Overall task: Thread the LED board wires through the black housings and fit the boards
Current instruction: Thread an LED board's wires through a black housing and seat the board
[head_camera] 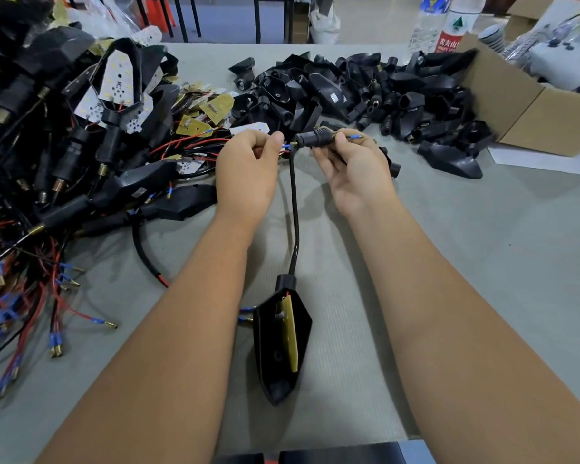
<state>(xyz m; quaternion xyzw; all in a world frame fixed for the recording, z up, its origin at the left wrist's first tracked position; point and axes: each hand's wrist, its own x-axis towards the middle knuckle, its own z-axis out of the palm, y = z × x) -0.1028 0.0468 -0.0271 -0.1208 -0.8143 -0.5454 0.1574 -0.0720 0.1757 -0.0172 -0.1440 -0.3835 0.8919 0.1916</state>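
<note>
My left hand (pixel 248 169) pinches the blue-tipped wire ends at the mouth of a small black stem piece (pixel 310 138). That stem piece is gripped by my right hand (pixel 355 165), and a blue-sleeved terminal (pixel 357 136) sticks out of its right end. A black sleeved cable (pixel 294 209) hangs from my hands down to a black pointed housing (pixel 282 343) lying on the table near me. A yellow LED board (pixel 290 333) sits tilted on edge inside that housing.
A heap of wired housings, white LED boards (pixel 118 78) and red and black wires covers the left side. Loose yellow boards (pixel 218 107) lie behind my left hand. Empty black housings (pixel 359 92) are piled at the back, beside a cardboard box (pixel 529 105) and bottles (pixel 431 21).
</note>
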